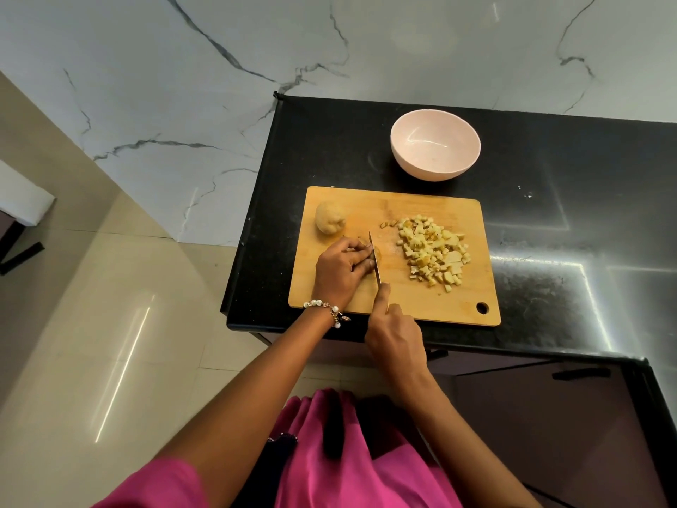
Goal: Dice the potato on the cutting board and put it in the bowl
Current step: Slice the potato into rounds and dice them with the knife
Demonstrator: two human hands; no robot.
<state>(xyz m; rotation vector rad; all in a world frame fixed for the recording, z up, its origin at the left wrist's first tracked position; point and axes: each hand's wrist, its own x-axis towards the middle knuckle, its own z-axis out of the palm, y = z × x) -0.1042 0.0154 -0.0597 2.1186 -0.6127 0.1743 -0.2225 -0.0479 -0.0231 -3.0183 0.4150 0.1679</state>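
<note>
A wooden cutting board point(399, 302) lies on the black counter. A pile of diced potato point(434, 253) covers its right half, and a peeled potato chunk point(329, 221) sits at its far left corner. My left hand point(340, 269) curls over a small potato piece point(378, 255), mostly hiding it. My right hand point(397, 337) grips a knife handle, index finger along the spine; the knife blade point(374, 260) stands right against my left fingertips. A pink bowl point(435, 144), with nothing inside, stands behind the board.
The black counter point(549, 221) stretches to the right and wraps round the near right corner. Its left edge drops to a beige tiled floor point(110, 324). A marble wall point(256, 49) rises behind.
</note>
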